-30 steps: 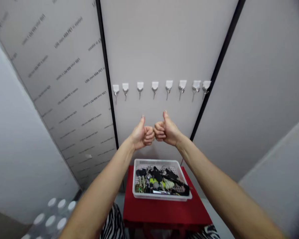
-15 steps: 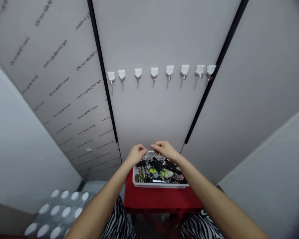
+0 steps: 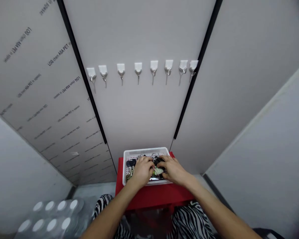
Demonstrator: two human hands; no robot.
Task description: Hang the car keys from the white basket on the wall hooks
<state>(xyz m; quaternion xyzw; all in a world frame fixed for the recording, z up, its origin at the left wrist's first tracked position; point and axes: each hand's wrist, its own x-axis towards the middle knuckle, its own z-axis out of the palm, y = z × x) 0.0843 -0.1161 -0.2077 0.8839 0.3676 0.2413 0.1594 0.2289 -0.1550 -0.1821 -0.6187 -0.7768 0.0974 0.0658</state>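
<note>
The pale green piece (image 3: 158, 171) lay between the two hands, among jumbled small items. The left hand (image 3: 142, 170) and right hand (image 3: 173, 169) reached in with fingers loosely bent; whether either had hold of anything could not be told. Around their grip ran the white basket (image 3: 146, 150), with the red stool (image 3: 149, 196) beneath. Beyond and above hung wall hooks (image 3: 138, 68); white-capped bottles (image 3: 51, 225) stood left of the hands.
</note>
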